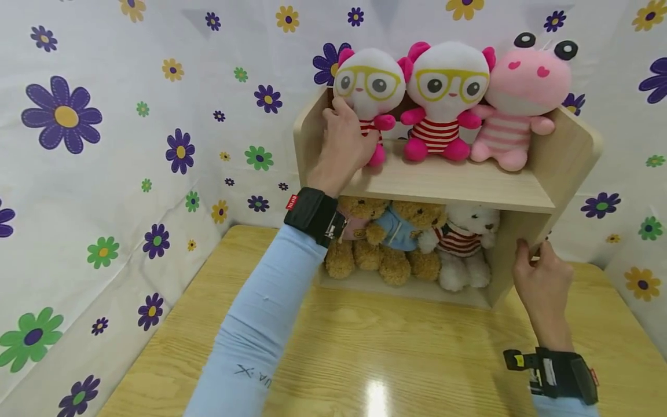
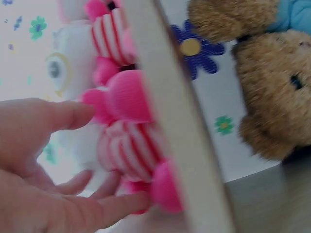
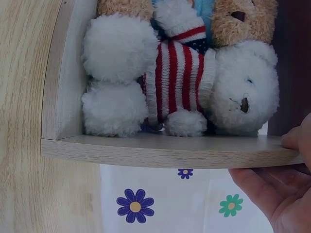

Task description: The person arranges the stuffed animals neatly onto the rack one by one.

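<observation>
On the top board of a pale wooden shelf (image 1: 448,188), my left hand (image 1: 346,139) holds the leftmost plush toy (image 1: 372,87), which has a white head, yellow glasses and red stripes. In the left wrist view, the thumb of my left hand (image 2: 63,160) is by a pink arm, and the fingers reach around the striped body (image 2: 131,150). My right hand (image 1: 544,284) grips the front edge of the shelf's right side panel. The right wrist view shows my right hand (image 3: 279,179) with the thumb inside the panel (image 3: 170,153) and fingers outside.
A matching glasses toy (image 1: 443,81) and a pink striped plush (image 1: 513,116) sit further right up top. Below sit a pink-shirted brown bear (image 1: 356,231), a blue-clothed brown bear (image 1: 398,229) and a white bear (image 1: 461,243). The shelf stands on a wooden table (image 1: 365,341) before flowered cloth (image 1: 130,202).
</observation>
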Motion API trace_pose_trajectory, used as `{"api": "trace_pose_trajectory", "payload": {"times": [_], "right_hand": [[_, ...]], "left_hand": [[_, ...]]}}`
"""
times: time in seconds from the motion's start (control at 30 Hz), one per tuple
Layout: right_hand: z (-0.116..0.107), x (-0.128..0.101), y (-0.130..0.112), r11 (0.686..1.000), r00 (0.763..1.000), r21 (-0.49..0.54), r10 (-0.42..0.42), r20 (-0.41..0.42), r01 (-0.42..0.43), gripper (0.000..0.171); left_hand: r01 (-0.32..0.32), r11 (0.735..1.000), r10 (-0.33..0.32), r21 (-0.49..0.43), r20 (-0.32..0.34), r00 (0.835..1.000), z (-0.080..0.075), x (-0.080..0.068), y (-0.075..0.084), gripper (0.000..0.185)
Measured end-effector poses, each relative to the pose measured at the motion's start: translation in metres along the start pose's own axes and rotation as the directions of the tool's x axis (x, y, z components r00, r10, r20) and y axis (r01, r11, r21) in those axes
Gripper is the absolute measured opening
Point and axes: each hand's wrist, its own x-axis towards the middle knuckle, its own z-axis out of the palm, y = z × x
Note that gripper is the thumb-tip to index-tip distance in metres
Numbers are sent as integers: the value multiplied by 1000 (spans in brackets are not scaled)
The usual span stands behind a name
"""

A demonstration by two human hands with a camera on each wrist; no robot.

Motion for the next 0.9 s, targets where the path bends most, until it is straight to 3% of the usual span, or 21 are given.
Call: {"api": "trace_pose_trajectory", "payload": {"times": [0.07, 0.17, 0.27, 0.43, 0.6, 0.9], "right_hand": [[-1, -1, 0, 1000, 1000, -3, -10, -1, 10, 28], [-2, -2, 0, 1000, 1000, -6, -13, 2, 13, 28], [-3, -1, 1, 1000, 1000, -14, -1, -1, 1, 28], [-2, -1, 5, 1000, 1000, -14, -11, -4, 11, 27], [-2, -4, 4, 1000, 1000, -6, -18, -3, 18, 25], [0, -1, 5, 1000, 1000, -2, -14, 12, 14, 25]], "left_hand": [[-29, 997, 26, 66, 58, 998, -9, -11, 2, 61], [-122, 982, 101, 145, 144, 984, -20, -27, 2, 34], [-236, 955, 194, 180, 223, 955, -22, -37, -1, 17], [-367, 908, 294, 201, 317, 902, -8, -35, -12, 18], [-393, 904, 307, 167, 386, 870, 5, -31, -19, 35], [-394, 904, 310, 165, 380, 872, 11, -24, -22, 39]]}}
